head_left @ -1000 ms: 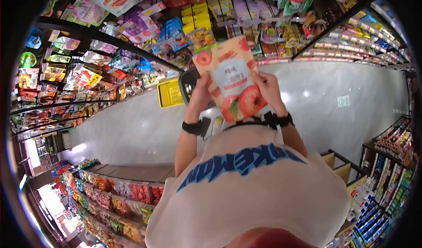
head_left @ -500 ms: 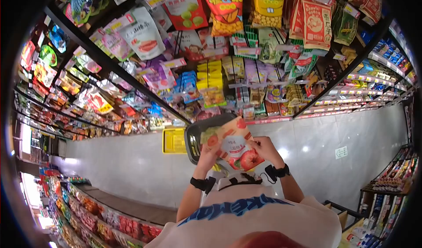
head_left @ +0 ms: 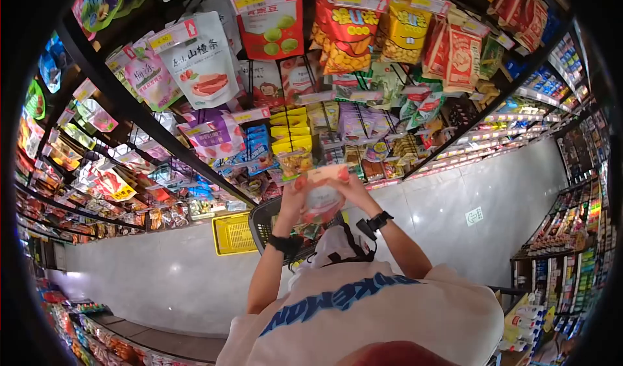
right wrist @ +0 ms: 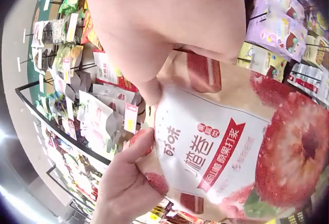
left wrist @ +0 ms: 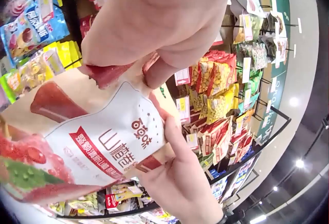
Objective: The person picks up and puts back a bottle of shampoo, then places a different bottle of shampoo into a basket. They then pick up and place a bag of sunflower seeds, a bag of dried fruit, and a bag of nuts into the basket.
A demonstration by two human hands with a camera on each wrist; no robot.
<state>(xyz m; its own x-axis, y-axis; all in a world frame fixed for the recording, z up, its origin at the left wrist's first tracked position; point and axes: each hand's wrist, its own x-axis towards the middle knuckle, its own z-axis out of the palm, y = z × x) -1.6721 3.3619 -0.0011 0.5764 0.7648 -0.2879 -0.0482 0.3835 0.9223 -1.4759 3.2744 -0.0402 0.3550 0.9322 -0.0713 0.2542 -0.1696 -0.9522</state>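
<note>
A peach-coloured snack pouch with a white label and printed red fruit is held between both hands, close over a dark basket. My left hand pinches one side of its upper part, and my right hand pinches the other. Seen from the left wrist, the left hand looms large over the pouch, thumb and fingers on its edge. From the right wrist, the right hand grips the pouch's near corner, while the left hand holds the opposite edge.
Racks of hanging snacks stand in front, among them a white pouch, a red pouch and red chip bags. A yellow basket sits on the grey floor, left of the dark basket. More shelves line the right side.
The pouch has come down from in front of the chest and now appears tilted and blurred, with both hands still on it. The head view has shifted, showing more of the upper rack.
</note>
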